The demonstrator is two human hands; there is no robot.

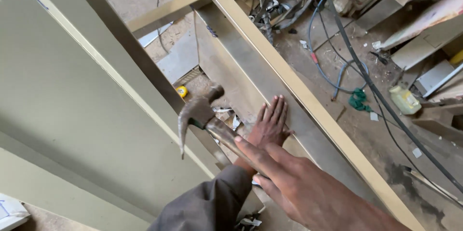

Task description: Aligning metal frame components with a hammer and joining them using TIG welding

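While raised: one hammer (200,112), two hands.

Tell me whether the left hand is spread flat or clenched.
Spread flat: the left hand lies palm-down, fingers extended, on the metal panel, while the right hand holds the hammer.

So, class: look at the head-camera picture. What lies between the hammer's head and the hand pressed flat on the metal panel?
In the head view, the hammer head and the flat left hand are separated by small debris scraps and part of the hammer's handle.
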